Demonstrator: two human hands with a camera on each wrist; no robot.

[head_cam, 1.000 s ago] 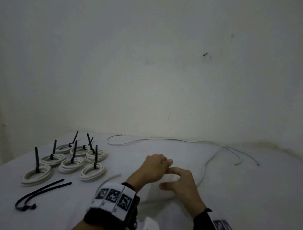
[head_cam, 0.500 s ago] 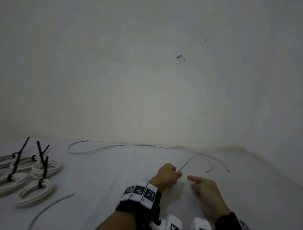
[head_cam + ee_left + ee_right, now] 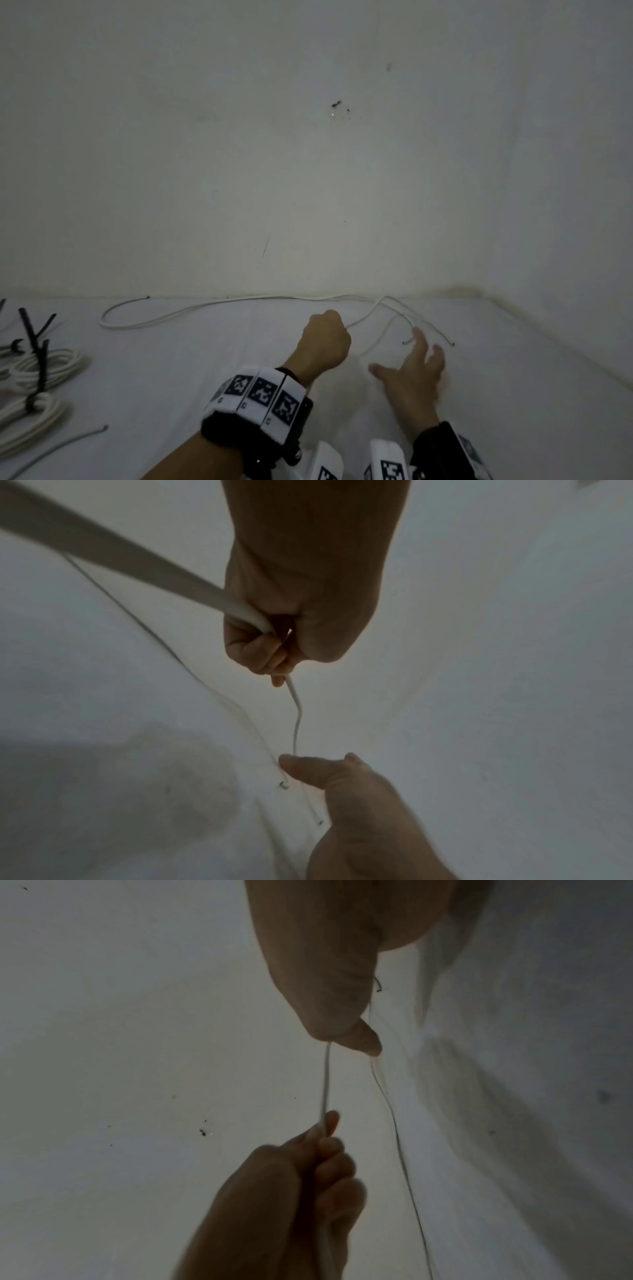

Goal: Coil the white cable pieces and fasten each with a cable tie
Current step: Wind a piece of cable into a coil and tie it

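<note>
Stretching along the foot of the pale wall, the long thin white cable (image 3: 219,303) lies loose on the white cloth-covered table (image 3: 513,394), its free ends tangling with a second strand nearer the person; the finished white coils bound with black cable ties (image 3: 37,370) sit well to the left of that cable; the left hand (image 3: 325,342) fists tightly round the cable; the right hand (image 3: 416,373) hovers spread, holding nothing, just beside the ends. A hard pull could, I judge, drag the crossed strands into a knot; a loose fist could let the cable slip.
</note>
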